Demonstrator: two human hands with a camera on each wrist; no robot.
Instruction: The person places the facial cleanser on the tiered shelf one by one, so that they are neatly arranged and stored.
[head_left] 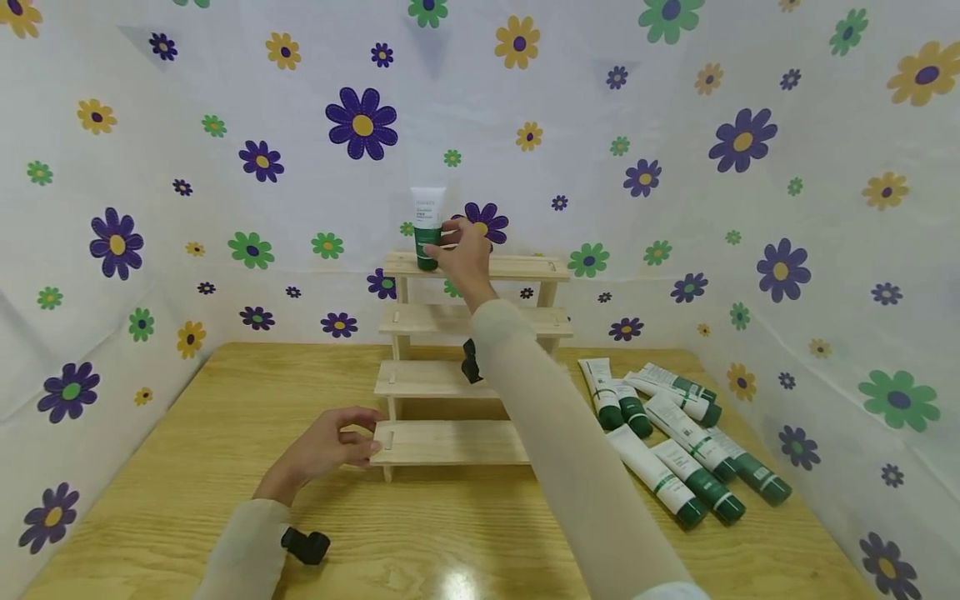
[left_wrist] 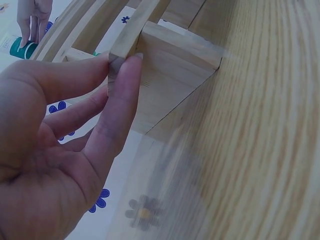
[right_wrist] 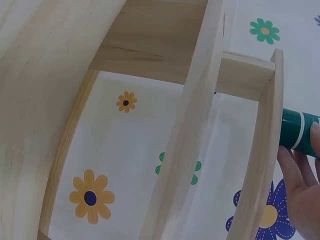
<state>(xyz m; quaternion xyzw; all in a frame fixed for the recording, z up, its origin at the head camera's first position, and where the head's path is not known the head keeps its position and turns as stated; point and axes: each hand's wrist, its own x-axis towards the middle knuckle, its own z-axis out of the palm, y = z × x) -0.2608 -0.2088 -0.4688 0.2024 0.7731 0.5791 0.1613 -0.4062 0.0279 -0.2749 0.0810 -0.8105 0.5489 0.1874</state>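
Observation:
A white and green squeeze tube stands upright, cap down, at the left end of the top tier of a wooden stepped rack. My right hand holds its green lower part between thumb and fingers. In the right wrist view the tube's green end meets the top board, with the hand at the frame's edge. My left hand pinches the left end of the lowest board. The left wrist view shows thumb and finger of that hand on the board's corner.
Several more white and green tubes lie in a loose pile on the wooden table, right of the rack. A flower-patterned white cloth hangs behind and along both sides.

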